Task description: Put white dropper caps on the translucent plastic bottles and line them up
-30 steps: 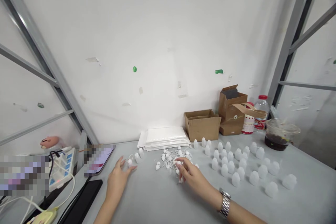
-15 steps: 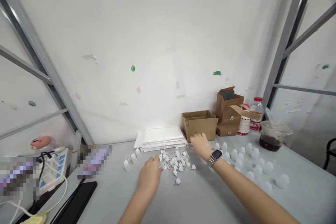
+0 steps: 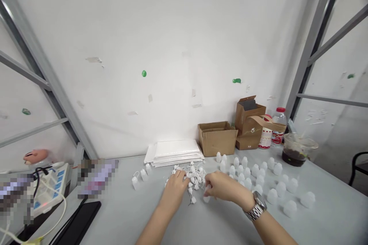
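A tangled pile of small white plastic caps with thin tethers point(image 3: 191, 180) lies in the middle of the grey table point(image 3: 115, 214). My left hand point(image 3: 174, 189) rests on its near left side, fingers in among the caps; I cannot tell whether it grips one. My right hand point(image 3: 222, 187), wearing a metal-link wristwatch point(image 3: 257, 206), is just right of the pile. Its fingertips close on a small translucent plastic bottle point(image 3: 206, 198). Rows of similar bottles point(image 3: 258, 180) stand farther right, and several capped bottles point(image 3: 140, 176) stand left of the pile.
A stack of white padded envelopes point(image 3: 174, 152) and an open cardboard box point(image 3: 217, 139) stand by the wall. Behind the bottles are a kraft paper bag point(image 3: 250, 122), a plastic drink bottle point(image 3: 278, 126) and a cup of dark liquid point(image 3: 297, 149). A power strip point(image 3: 50, 187) and black tablet point(image 3: 77, 218) lie left.
My right hand has come from beside the cardboard box down to the pile's right side, now with a bottle at its fingertips. My left hand has moved onto the pile.
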The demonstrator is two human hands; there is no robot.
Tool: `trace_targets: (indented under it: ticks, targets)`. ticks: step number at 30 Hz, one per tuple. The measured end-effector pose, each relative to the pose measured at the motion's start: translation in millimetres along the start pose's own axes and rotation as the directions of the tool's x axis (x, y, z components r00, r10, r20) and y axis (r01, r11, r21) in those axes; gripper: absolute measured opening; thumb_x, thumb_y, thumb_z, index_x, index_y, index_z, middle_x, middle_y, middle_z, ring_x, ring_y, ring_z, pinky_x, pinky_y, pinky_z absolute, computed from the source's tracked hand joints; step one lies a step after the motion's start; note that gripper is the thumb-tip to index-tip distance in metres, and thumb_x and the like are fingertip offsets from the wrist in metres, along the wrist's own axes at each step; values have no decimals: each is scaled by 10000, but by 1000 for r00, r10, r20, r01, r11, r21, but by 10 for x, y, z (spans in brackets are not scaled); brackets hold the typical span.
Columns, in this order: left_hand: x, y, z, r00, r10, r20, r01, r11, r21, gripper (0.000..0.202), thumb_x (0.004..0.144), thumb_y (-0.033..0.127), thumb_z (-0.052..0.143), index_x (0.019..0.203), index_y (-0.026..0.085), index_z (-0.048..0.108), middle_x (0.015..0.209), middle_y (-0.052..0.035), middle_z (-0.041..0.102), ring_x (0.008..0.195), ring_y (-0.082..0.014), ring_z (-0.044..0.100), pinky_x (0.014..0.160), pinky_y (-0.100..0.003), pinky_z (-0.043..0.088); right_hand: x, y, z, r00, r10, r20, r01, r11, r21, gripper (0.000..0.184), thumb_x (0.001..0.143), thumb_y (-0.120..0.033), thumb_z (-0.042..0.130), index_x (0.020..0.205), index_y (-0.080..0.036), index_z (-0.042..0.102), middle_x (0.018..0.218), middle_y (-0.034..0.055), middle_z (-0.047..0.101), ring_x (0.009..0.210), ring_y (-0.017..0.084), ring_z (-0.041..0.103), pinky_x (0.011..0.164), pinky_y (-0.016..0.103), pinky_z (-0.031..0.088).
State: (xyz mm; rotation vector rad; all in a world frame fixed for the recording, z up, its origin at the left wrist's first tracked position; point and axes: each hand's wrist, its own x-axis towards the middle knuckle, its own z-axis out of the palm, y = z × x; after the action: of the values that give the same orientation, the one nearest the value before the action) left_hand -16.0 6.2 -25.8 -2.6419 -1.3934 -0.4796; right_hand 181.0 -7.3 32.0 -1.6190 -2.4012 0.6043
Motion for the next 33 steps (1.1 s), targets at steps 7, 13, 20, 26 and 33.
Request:
trace_targets:
  ticks: [7, 13, 20, 26, 33]
  targets:
    - [29, -145, 91, 982, -169, -85, 146, 964, -223, 180, 732, 48, 459, 740, 193, 564, 825, -32, 572, 805, -181, 503, 705, -304, 400, 54, 23, 338, 988, -156, -14, 156, 976, 151, 244, 629, -205, 633, 873, -196, 625, 751, 0, 599, 630, 134, 494, 551, 211, 330]
    - [27, -150, 60, 942, -313, -123, 259, 909, -327, 131, 728, 98, 477, 743, 197, 561, 772, -29, 590, 790, -197, 528, 703, -316, 409, 101, 19, 490, 969, -147, -197, 200, 936, 288, 196, 684, -197, 615, 878, -211, 588, 863, 2, 510, 698, 131, 499, 669, 240, 395]
    - [29, -181, 11, 820, -539, -193, 290, 682, -672, 168, 742, 255, 498, 760, 225, 662, 796, -38, 630, 801, -199, 570, 733, -330, 435, 167, -20, 521, 928, -3, -373, 192, 861, 470, 193, 832, -335, 444, 968, -205, 489, 816, 9, 522, 685, 146, 532, 655, 269, 421]
    - [56, -216, -115, 686, -728, -7, 245, 240, -939, 233, 581, 368, 656, 698, 171, 697, 796, -70, 696, 793, -215, 613, 749, -325, 460, 225, -26, 589, 932, 81, -353, 163, 775, 611, 274, 834, -357, 419, 1041, -181, 457, 645, -29, 534, 543, 142, 537, 557, 259, 413]
    - [83, -152, -150, 688, -711, 144, 240, 36, -970, 278, 483, 386, 725, 653, 167, 708, 958, -99, 691, 1012, -277, 560, 860, -350, 422, 204, -78, 617, 912, 95, -398, 128, 857, 499, 192, 758, -246, 519, 911, -152, 586, 803, 53, 613, 687, 176, 530, 653, 274, 410]
